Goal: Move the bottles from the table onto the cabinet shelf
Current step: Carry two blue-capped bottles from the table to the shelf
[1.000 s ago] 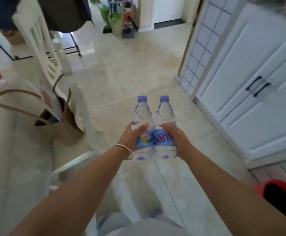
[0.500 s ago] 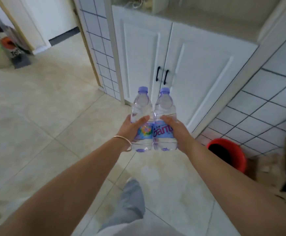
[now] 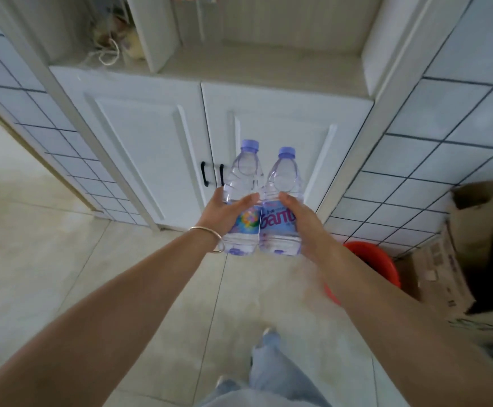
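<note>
Now squarely facing the white cabinet [image 3: 210, 136], where a second ago only its doors showed off to the right beyond open floor. Open cabinet shelf [image 3: 257, 66] now in sight above the doors. Two bottles, left bottle [image 3: 243, 201] and right bottle [image 3: 282, 204], now in front of the right-hand cabinet door, caps just below its upper panel edge, carried there from over bare tiles. Red bucket [image 3: 365, 259] now at the cabinet's lower right, cardboard boxes [image 3: 456, 245] beside it.
</note>
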